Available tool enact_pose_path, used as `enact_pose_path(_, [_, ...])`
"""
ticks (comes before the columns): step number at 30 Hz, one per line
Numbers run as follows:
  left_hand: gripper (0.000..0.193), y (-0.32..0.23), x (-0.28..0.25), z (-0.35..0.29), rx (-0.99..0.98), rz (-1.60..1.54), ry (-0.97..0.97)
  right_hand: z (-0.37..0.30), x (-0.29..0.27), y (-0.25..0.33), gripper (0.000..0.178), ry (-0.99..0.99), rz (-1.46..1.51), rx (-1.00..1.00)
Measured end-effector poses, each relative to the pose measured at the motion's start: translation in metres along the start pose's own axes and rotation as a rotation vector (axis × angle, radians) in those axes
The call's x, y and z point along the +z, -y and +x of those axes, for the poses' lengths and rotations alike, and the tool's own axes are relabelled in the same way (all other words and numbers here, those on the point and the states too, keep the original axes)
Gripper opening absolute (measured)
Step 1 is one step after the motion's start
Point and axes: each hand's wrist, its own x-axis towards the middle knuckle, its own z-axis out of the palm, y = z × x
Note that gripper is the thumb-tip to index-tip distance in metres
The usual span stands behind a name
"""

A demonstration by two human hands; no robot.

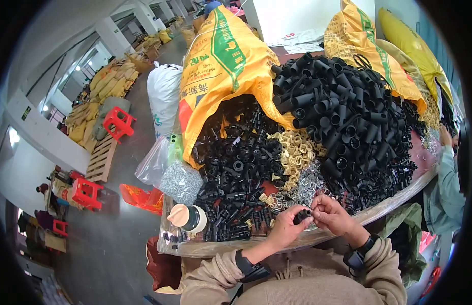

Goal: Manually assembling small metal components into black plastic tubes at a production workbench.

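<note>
My left hand [287,229] is closed around a small black plastic fitting [301,217], held just above the table's near edge. Close beside it, my right hand [333,217] pinches thumb and fingers together at the fitting's right side; whatever lies between them is too small to make out. Beyond my hands lie loose silver metal clips [308,184] and a pile of beige plastic rings [293,155]. Small black plastic parts [236,152] spill from an orange woven sack [220,56] to the left. Black tubes [342,107] are heaped at the right.
A cream-and-dark jar with a pink lid [180,215] stands at the table's left corner. Next to it sits a clear bag of small silver pieces [181,182]. At the far right, another person's sleeve [449,188] reaches in. Red stools [119,123] stand on the floor at left.
</note>
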Motion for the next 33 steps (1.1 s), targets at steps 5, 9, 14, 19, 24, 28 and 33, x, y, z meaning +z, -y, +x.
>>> enact_pose_path(5, [0.012,-0.001,0.003,0.002,0.079,0.041,-0.047,-0.001,0.0,-0.005,0.019,-0.017,0.098,0.022])
enact_pose_path(9, [0.011,-0.006,0.003,0.002,0.043,-0.027,-0.049,-0.001,0.002,-0.006,0.017,-0.036,0.172,0.043])
enact_pose_path(14, [0.009,-0.006,0.003,0.002,-0.112,-0.285,-0.042,-0.005,0.007,-0.004,0.012,-0.111,-0.166,-0.121])
enact_pose_path(19, [0.012,-0.004,0.008,-0.001,-0.266,-0.542,-0.054,-0.014,0.014,0.003,0.005,-0.188,-0.872,-0.366])
enact_pose_path(24, [0.017,0.001,0.005,-0.005,-0.383,-0.584,0.056,-0.019,0.021,0.006,0.004,-0.236,-1.043,-0.437])
enact_pose_path(28, [0.026,-0.008,-0.007,0.001,-0.507,-1.115,0.179,-0.017,0.013,0.008,0.005,-0.239,-1.043,-0.415])
enact_pose_path(33, [0.03,-0.005,-0.013,0.0,-0.51,-0.985,0.185,-0.016,0.011,0.013,0.008,-0.217,-1.043,-0.424])
